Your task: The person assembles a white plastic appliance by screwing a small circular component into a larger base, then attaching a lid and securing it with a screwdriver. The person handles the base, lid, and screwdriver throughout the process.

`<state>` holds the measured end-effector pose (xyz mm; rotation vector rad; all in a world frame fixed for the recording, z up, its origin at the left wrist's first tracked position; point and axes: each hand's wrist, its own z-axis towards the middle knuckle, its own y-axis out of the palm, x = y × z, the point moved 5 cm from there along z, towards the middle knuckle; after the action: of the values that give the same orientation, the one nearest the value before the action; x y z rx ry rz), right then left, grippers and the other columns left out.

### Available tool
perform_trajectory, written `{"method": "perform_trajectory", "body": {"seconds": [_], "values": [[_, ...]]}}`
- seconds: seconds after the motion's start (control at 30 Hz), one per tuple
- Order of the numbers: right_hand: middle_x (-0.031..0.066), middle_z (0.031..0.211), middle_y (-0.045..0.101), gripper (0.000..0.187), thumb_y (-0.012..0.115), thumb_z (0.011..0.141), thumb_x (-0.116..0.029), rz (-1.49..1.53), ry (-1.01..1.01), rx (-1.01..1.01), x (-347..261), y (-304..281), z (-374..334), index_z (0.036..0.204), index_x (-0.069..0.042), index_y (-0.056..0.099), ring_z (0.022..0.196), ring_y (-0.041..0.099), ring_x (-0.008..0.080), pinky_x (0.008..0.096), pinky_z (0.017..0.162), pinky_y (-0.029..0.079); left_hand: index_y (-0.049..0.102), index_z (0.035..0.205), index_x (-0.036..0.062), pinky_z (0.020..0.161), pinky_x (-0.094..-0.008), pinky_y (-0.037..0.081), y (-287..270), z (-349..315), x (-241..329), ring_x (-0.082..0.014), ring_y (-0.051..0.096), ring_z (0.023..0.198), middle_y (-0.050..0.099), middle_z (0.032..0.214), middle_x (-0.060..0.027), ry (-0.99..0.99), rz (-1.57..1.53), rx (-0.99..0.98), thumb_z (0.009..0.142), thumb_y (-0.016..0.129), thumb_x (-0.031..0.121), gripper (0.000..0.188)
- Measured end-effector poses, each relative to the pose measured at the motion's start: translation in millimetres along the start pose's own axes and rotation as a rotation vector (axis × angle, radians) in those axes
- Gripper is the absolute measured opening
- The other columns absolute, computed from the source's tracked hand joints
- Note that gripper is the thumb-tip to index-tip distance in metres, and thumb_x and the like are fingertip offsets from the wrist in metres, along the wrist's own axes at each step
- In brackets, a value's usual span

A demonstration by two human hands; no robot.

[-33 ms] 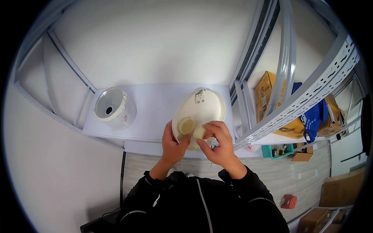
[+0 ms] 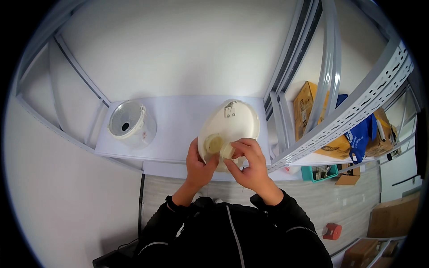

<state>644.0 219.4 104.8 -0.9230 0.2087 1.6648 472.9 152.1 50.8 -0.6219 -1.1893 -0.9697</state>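
Note:
My left hand [image 2: 199, 164] grips the near left edge of a white oval lid-like piece [image 2: 245, 117], with the thumb across its face. A metal latch-like fitting [image 2: 229, 110] is fixed near the far edge. Low on the face is a round yellowish cup-like part [image 2: 214, 144], open side up. Beside it, my right hand [image 2: 250, 161] pinches a small round cream-coloured cap [image 2: 227, 151] between thumb and fingers. Whether the cap touches the white piece I cannot tell. My fingers hide part of the near rim.
A white bucket [image 2: 142, 133] with a dark round spot inside stands left on the white shelf [image 2: 176, 129]. Grey perforated rack posts [image 2: 339, 127] rise at right. Beyond them are cardboard boxes [image 2: 305, 107], a blue bag [image 2: 357, 138] and a teal basket [image 2: 307, 174]. A red stool [image 2: 332, 232] stands on the floor.
My right hand and the cap have shifted slightly to the left, towards the yellowish round part. My left hand keeps its hold on the white piece.

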Motion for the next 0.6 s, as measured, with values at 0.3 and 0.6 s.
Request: {"method": "perform_trajectory", "body": {"seconds": [0.3, 0.6], "values": [[0.012, 0.117, 0.065, 0.048, 0.09, 0.082, -0.009, -0.101, -0.015, 0.032, -8, 16, 6, 0.124, -0.003, 0.068, 0.083, 0.073, 0.0238, 0.0331, 0.07, 0.062, 0.047, 0.146, -0.0043, 0.1, -0.0368, 0.057, 2, -2, 4, -0.0219, 0.069, 0.117, 0.068, 0.129, -0.0163, 0.152, 0.116, 0.064, 0.091, 0.077, 0.003, 0.062], [0.013, 0.115, 0.066, 0.047, 0.091, 0.081, -0.011, -0.154, -0.053, 0.047, -13, 19, 9, 0.122, -0.002, 0.069, 0.085, 0.073, 0.0272, 0.0346, 0.07, 0.063, 0.048, 0.144, -0.0049, 0.097, -0.0361, 0.057, 1, -5, -1, -0.0222, 0.07, 0.114, 0.069, 0.126, -0.0164, 0.29, 0.123, 0.077, 0.091, 0.08, 0.007, 0.063]]}}
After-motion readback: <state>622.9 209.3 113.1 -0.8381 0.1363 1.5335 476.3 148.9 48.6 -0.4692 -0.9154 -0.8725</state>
